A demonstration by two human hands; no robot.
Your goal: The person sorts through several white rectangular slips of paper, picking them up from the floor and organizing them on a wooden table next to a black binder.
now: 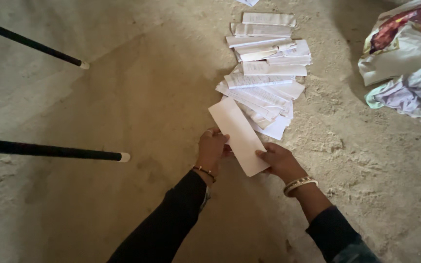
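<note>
A long white folded sheet of paper is held over a rough concrete floor, slanting from upper left to lower right. My left hand grips its left edge; a thin bangle circles that wrist. My right hand pinches its lower right end, thumb on top, with pale bangles on the wrist. Both arms wear dark sleeves. Just beyond the held sheet, a spread of several folded white papers lies on the floor, running away from me.
Two black rods with white tips reach in from the left. A heap of pale cloth and a printed bag lies at the upper right. The floor is dusty concrete.
</note>
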